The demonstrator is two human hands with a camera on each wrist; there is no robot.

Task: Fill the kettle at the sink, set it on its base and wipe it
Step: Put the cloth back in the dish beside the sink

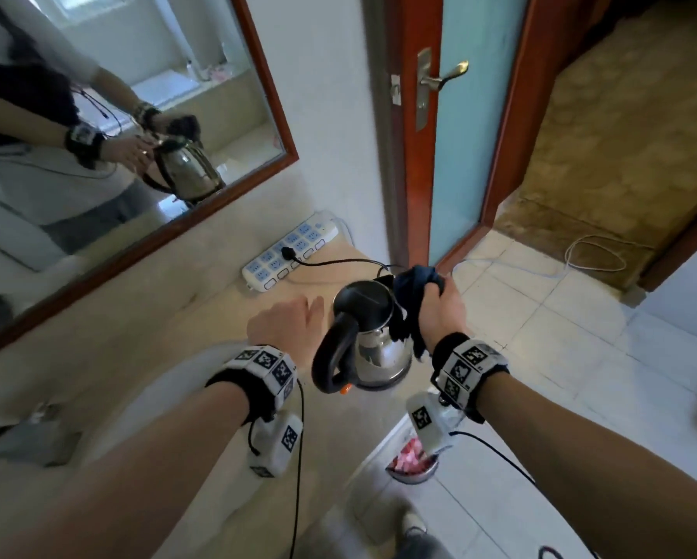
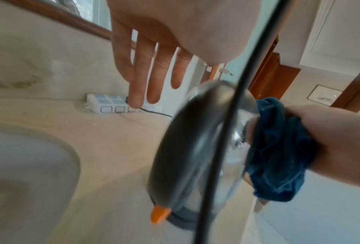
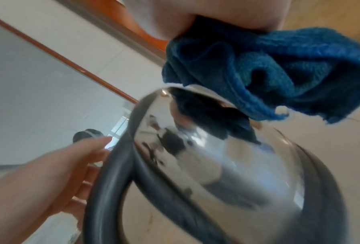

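A steel kettle point(image 1: 383, 353) with a black lid and black handle point(image 1: 332, 359) stands on its dark base point(image 2: 179, 221) near the counter's right end. An orange switch point(image 2: 159, 214) sits at the foot of the handle. My right hand point(image 1: 439, 312) grips a bunched blue cloth point(image 1: 411, 300) and holds it against the kettle's upper right side point(image 3: 206, 148); the cloth point(image 3: 268, 72) touches the steel near the rim. My left hand point(image 1: 286, 320) hovers just left of the kettle with straight fingers point(image 2: 156, 79), holding nothing.
A white power strip point(image 1: 290, 252) lies against the wall with the kettle's black cord plugged in. The sink basin point(image 2: 24, 173) is to the left. A mirror point(image 1: 117, 115) hangs above the counter point(image 1: 157, 324). A door with a brass handle point(image 1: 443, 80) is at right; a bin point(image 1: 411, 466) stands on the floor.
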